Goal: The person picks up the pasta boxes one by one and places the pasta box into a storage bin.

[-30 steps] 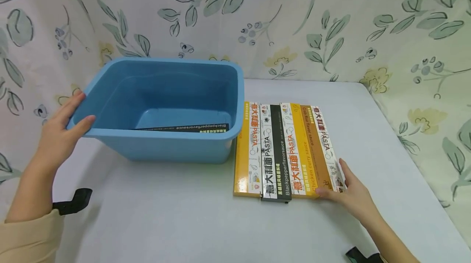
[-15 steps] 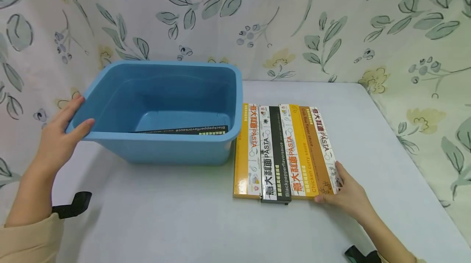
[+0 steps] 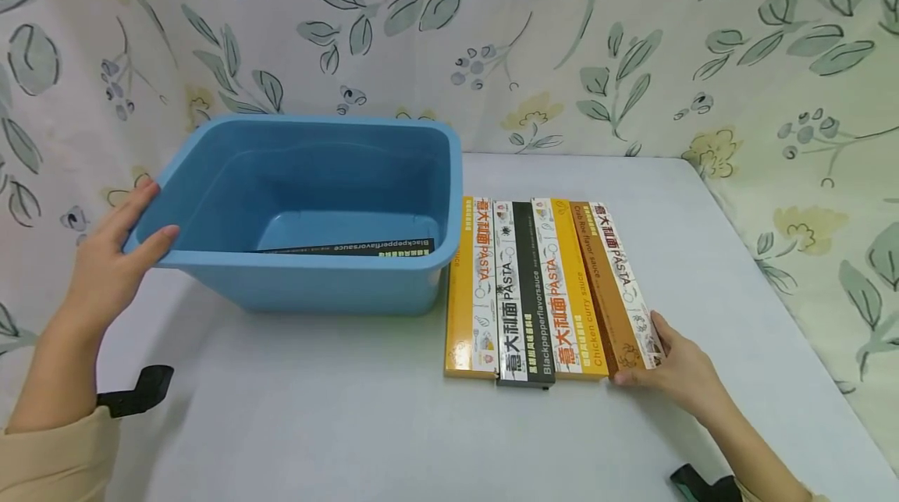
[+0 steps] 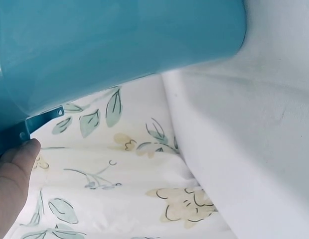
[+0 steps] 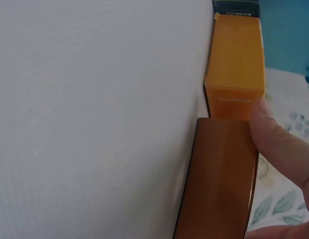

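Floral cloth (image 3: 449, 26) behind white table (image 3: 323, 408). Blue tub (image 3: 309, 283) left; brown pasta box (image 3: 615, 283) to right, near end angled off yellow box (image 3: 570, 283). Left hand (image 3: 108, 272) grips blue tub; right hand (image 3: 674, 373) pinches brown pasta box. Likely best: firm pinch, level lift.

The tub (image 3: 302, 283) looks smooth plastic, the pasta boxes (image 3: 541, 291) glossy card, the backdrop (image 3: 520, 41) cloth.

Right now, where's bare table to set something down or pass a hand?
Free: white table in front of the blue basin and row of pasta boxes; right of the row, beyond the right grip, to the floral cloth. Crowded: the row's left end, overlapped by the basin in head view, and its right end, where that grip holds the brown box.
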`<action>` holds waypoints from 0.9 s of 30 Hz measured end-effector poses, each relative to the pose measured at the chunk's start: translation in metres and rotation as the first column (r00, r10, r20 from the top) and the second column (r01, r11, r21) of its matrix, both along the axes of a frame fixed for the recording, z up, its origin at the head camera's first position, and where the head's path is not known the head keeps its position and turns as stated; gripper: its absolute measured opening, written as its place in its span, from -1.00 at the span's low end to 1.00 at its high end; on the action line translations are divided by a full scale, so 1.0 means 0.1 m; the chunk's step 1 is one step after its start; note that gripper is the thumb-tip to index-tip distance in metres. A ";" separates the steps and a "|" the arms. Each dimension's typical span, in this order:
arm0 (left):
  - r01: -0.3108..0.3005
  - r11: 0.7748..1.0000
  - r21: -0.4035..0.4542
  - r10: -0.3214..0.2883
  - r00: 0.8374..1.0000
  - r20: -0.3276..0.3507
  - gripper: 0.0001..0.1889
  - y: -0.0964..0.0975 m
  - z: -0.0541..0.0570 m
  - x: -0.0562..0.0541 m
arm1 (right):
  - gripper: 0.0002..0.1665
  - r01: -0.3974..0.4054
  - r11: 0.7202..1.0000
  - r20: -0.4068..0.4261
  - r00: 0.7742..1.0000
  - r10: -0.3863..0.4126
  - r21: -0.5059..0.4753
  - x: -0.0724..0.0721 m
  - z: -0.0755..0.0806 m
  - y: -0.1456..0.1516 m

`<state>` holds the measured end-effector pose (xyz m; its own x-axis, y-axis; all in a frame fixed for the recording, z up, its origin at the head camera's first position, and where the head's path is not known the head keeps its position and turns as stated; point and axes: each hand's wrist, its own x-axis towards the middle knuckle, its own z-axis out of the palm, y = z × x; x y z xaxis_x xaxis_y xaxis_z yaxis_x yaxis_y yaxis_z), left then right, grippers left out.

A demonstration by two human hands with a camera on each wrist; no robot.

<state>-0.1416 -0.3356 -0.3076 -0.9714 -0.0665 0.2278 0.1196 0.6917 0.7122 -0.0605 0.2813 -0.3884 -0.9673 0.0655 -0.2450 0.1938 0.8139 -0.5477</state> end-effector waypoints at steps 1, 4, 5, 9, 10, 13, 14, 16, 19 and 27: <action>-0.001 1.000 -0.001 0.001 1.000 -0.001 -0.27 0.00 0.00 0.00 | 0.49 0.001 1.000 0.008 1.000 -0.001 0.001 0.00 0.00 0.01; -0.001 1.000 -0.003 0.001 1.000 -0.002 -0.27 0.00 0.00 -0.01 | 0.45 0.005 1.000 0.027 1.000 -0.005 0.018 -0.01 0.00 0.01; -0.001 1.000 0.000 0.001 1.000 -0.003 -0.27 0.00 0.00 -0.01 | 0.43 0.007 1.000 0.032 0.999 -0.007 0.021 -0.01 -0.01 -0.01; -0.006 1.000 0.003 0.006 1.000 0.001 -0.27 0.00 -0.01 -0.01 | 0.28 0.007 0.999 0.019 1.000 -0.007 0.045 -0.04 -0.01 -0.09; -0.008 1.000 0.003 0.008 1.000 0.002 -0.27 0.00 -0.01 -0.01 | 0.21 0.009 0.999 0.012 1.000 -0.009 0.047 -0.05 -0.02 -0.11; -0.009 1.000 0.004 0.009 1.000 0.010 -0.27 0.01 -0.01 -0.01 | 0.08 0.025 0.998 -0.011 1.000 -0.024 0.061 -0.07 -0.03 -0.15; -0.007 1.000 0.005 0.007 1.000 0.012 -0.26 0.01 -0.01 -0.01 | 0.05 0.033 0.997 -0.013 0.999 -0.032 0.066 -0.08 -0.03 -0.16; -0.003 1.000 0.008 0.003 1.000 0.017 -0.26 0.01 -0.01 -0.01 | 0.03 0.049 0.995 -0.014 0.999 -0.048 0.083 -0.09 -0.03 -0.16; 0.006 1.000 0.014 -0.006 1.000 0.019 -0.26 0.01 0.00 -0.02 | 0.09 0.066 0.993 -0.002 0.998 -0.066 0.101 -0.10 -0.02 -0.13; -0.003 1.000 0.012 0.003 1.000 0.020 -0.26 0.00 -0.01 -0.02 | 0.23 0.098 0.993 0.022 0.995 -0.100 0.068 -0.16 0.07 0.00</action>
